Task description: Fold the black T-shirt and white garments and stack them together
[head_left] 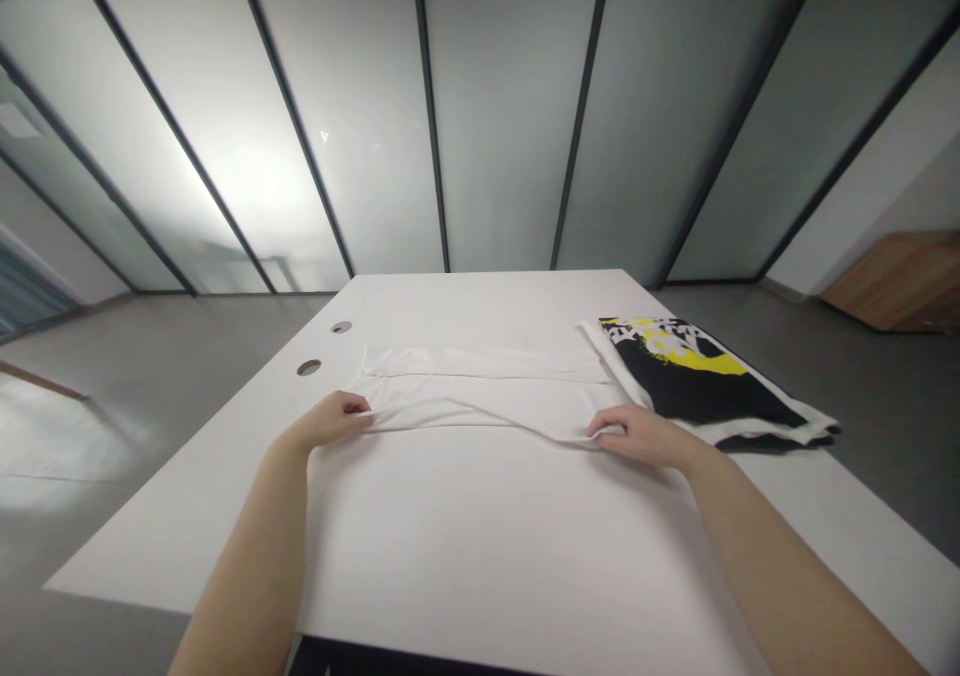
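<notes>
A white cloth garment (480,391), partly folded, lies across the middle of the white table. Its near edge is pinched at the left corner by my left hand (339,420). At the right end of that same edge, my right hand (628,434) grips the fabric between thumb and fingers. Between the two hands the edge sags and ripples slightly, close to the tabletop. Just beyond my right hand lies a folded black garment (697,381) with white borders and a yellow and white print.
The white table (480,546) has two round holes (308,367) near its left edge. Frosted glass panels (502,116) with dark frames stand behind it. A wooden piece (900,281) is on the floor at far right.
</notes>
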`<state>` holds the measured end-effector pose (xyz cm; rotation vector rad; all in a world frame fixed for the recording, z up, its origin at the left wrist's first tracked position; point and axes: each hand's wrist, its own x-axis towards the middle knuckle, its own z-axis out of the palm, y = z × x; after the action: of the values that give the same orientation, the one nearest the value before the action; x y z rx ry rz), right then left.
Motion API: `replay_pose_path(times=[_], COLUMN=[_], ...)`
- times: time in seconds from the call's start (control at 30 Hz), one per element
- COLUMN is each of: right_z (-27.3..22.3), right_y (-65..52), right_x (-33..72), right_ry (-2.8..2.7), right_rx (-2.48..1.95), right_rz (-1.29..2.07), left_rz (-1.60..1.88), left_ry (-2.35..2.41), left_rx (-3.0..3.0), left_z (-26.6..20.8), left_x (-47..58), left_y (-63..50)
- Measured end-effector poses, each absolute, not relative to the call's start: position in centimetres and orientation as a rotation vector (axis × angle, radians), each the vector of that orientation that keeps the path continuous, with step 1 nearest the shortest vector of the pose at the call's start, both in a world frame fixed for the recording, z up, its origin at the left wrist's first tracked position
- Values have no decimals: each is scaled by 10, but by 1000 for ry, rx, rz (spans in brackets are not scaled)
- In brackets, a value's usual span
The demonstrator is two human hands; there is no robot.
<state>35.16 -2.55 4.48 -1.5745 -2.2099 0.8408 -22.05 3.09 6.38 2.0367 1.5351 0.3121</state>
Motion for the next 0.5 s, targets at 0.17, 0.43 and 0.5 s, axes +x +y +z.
replay_pose_path(times=[0.17, 0.43, 0.5], right_z=[47, 28, 21], right_y=[-26, -9, -7], right_x=[358, 353, 351], right_ry=[-2180, -1817, -1822], right_rx=[-1623, -1769, -1796], right_rz=[946, 542, 507], left_rz=[289, 636, 626], left_ry=[1485, 1823, 1909], left_rx=[1946, 2088, 2098], left_z=[64, 56, 49], left_x=[-239, -228, -225], left_y=[29, 42, 46])
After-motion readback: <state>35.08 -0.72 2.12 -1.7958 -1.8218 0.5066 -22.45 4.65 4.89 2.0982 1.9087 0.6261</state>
